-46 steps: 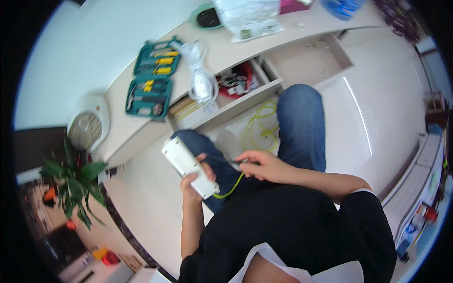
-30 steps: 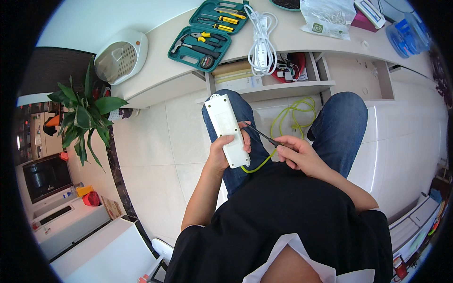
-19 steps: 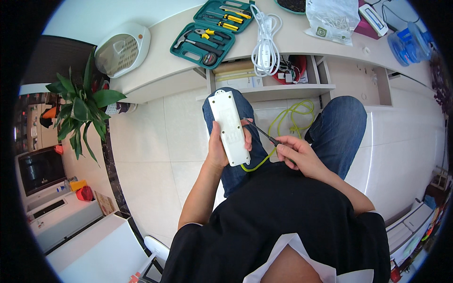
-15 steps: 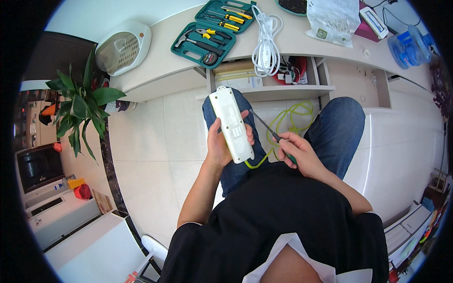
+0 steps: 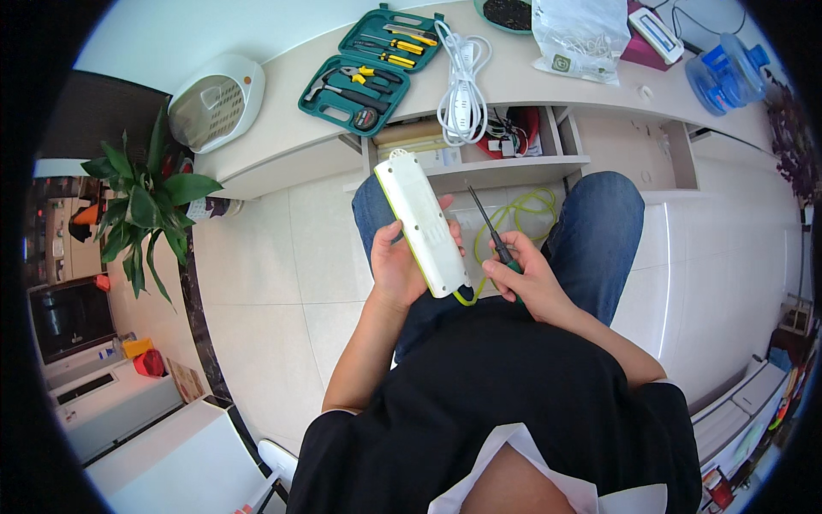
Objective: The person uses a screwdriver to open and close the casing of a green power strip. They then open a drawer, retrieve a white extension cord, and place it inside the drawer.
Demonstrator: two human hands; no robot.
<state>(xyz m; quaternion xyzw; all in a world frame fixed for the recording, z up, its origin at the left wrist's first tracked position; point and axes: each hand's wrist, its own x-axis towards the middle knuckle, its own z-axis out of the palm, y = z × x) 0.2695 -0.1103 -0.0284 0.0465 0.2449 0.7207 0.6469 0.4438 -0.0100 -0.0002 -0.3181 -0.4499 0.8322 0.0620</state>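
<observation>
My left hand (image 5: 399,264) is closed around a white power strip (image 5: 420,224) with green edging, its screwed underside turned up over my left thigh. Screw holes dot that face, and a hanging loop sticks out at the far end. From the near end comes a yellow-green cord (image 5: 466,297), which lies in loops on the floor between my knees. A screwdriver (image 5: 505,254) with a dark green handle is gripped in my right hand (image 5: 529,278). Its thin shaft points away and to the left, apart from the power strip.
Ahead, a desk (image 5: 548,94) carries an open green tool case (image 5: 358,98), a coiled white power strip (image 5: 463,98), a plastic bag (image 5: 582,38) and a blue water jug (image 5: 726,77). An open drawer (image 5: 514,174) juts toward my knees. A potted plant (image 5: 145,201) stands at the left.
The power strip has tilted slightly, showing more of its green edge. My right hand has turned the screwdriver, so its shaft points more steeply away from me. The whole view has shifted a little.
</observation>
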